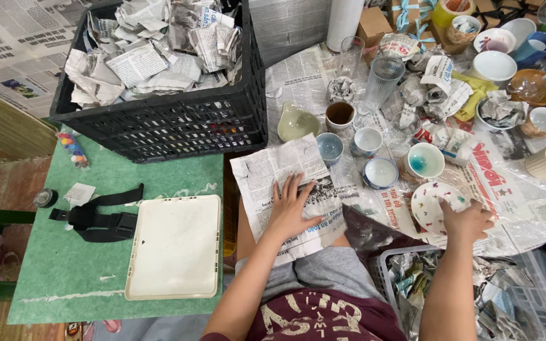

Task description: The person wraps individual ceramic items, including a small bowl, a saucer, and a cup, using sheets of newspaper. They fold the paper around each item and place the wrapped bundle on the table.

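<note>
Resting flat on the person's lap, a rectangular sheet of printed newspaper (289,192) lies with its long axis running from the upper left toward the lower right, slightly turned against the table edge. The left hand (291,208) presses on it with the palm down and the fingers spread open, pointing up toward the table; the forearm comes from the lower left and the wrist is straight.

The right hand (466,221) is closed around the rim of a small white ceramic bowl with coloured dots (434,203). This bowl is tilted on its side at the near edge of the newspaper-covered table (519,215), with its open mouth facing left and a little upward. The right forearm rises almost vertically from the bottom of the view.

Just beyond the sheet stand a small blue ceramic cup (330,146) and a white cup with a turquoise inside (424,160). To the left, a cream plastic tray (175,247) lies on a green board (64,278), near a black plastic crate full of crumpled newspaper (159,76).
</note>
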